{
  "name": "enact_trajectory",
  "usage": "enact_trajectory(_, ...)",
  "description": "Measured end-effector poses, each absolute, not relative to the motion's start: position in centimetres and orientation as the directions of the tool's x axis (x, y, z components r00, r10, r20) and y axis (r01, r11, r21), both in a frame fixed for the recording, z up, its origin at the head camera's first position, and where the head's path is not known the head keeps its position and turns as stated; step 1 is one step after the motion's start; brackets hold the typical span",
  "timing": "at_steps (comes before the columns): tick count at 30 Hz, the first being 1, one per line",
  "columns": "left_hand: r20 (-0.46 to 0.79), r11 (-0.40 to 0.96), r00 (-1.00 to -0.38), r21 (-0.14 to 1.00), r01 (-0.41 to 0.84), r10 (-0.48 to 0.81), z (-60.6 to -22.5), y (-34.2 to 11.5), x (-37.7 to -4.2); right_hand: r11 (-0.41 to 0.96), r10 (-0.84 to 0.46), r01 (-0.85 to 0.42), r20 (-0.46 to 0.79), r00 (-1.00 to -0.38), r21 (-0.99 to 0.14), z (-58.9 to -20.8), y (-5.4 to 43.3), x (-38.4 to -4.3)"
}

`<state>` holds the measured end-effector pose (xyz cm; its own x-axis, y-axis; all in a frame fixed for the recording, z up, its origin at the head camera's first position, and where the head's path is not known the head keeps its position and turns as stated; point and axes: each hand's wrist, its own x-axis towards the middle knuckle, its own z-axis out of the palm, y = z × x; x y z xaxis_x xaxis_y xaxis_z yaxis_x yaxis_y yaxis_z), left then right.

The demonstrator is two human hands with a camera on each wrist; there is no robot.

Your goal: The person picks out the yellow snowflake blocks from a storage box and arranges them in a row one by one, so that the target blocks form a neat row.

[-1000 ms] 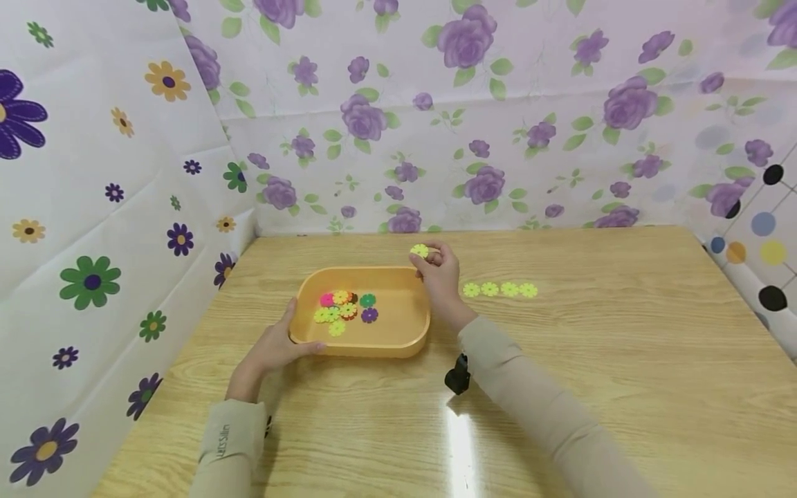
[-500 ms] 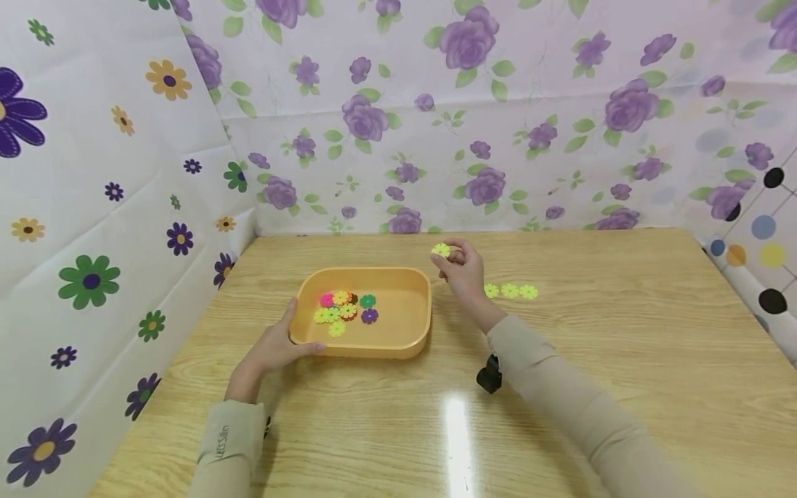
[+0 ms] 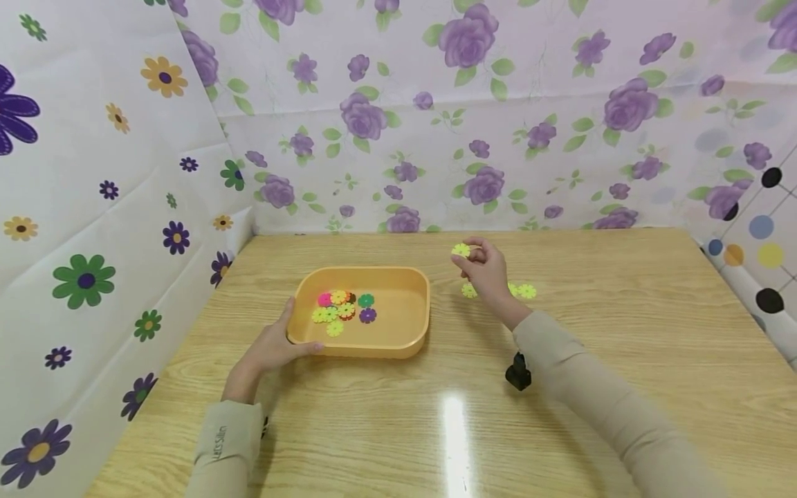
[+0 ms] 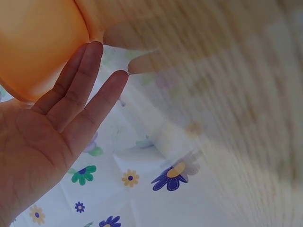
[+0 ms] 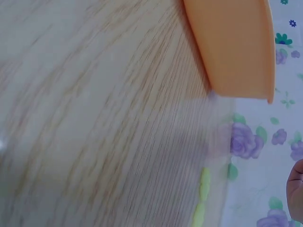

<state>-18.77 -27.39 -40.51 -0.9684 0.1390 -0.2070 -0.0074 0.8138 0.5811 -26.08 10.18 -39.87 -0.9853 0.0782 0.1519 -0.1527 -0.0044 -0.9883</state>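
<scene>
My left hand holds the front left corner of an orange plastic tray, its thumb lying along the front rim. In the left wrist view, fingers of that hand lie against the tray's outer wall. A yellow flower-shaped disc is pinched between the thumb and fingers of my right hand, raised over the table right of the tray. Below it runs a row of matching yellow discs, partly hidden behind the right hand. Only an edge of the right hand shows in the right wrist view.
Several flower discs lie in the tray's left half, among them a green disc, a purple disc and a pink disc. A wood-grain table carries everything. Flower-printed sheets stand behind and to the left.
My right hand has moved to the right with the yellow disc, from above the tray's right edge to over the row. The left hand and the tray have stayed in place.
</scene>
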Motion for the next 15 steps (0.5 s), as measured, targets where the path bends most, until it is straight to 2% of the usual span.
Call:
enact_trajectory(6,-0.191,0.81,-0.969,0.587,0.013,0.154,-40.7,-27.4,-18.8,0.017,0.018,-0.152,0.152,-0.988,-0.988,-39.8,12.0,-26.1)
enact_trajectory(15,-0.2,0.81,-0.969,0.586,0.001,0.146,-40.7,-27.6,-18.9,0.0,-0.172,-0.112,0.11,-0.979,-0.994,-39.9,15.4,-26.2)
